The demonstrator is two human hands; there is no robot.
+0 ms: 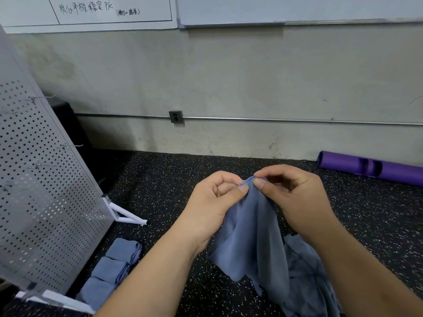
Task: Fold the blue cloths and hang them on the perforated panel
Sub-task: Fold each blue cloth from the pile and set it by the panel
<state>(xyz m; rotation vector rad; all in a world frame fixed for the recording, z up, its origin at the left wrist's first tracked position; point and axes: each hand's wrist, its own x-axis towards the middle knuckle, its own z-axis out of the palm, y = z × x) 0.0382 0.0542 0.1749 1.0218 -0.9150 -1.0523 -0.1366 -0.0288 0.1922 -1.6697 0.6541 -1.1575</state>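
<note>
Pinching one bunched corner of the soft blue cloth [251, 225], left hand [212, 202] and right hand [295, 197] grip clamped, right of the grey perforated metal panel [41, 191], should slide apart (keeping the edge taut) to square it.

Your left hand [215, 202] and right hand [295, 197] met in the middle ahead of you, fingers [240, 189] pinching the top of one cloth [251, 236] side by side. The cloth hung between your forearms above the floor [160, 191]. To its right and nearer you, a loose heap of cloths [304, 271] lay on the floor beside your right forearm. The perforated panel [45, 191] stood at your left, with hooks [68, 146] jutting rightward from it. Three folded cloths [114, 268] lay in a row on the floor by its foot. A roll [370, 170] lay at the far right against the wall [229, 76]. The wall carried a socket box [176, 116] on a pipe [274, 120], with whiteboards [91, 10] above.
</note>
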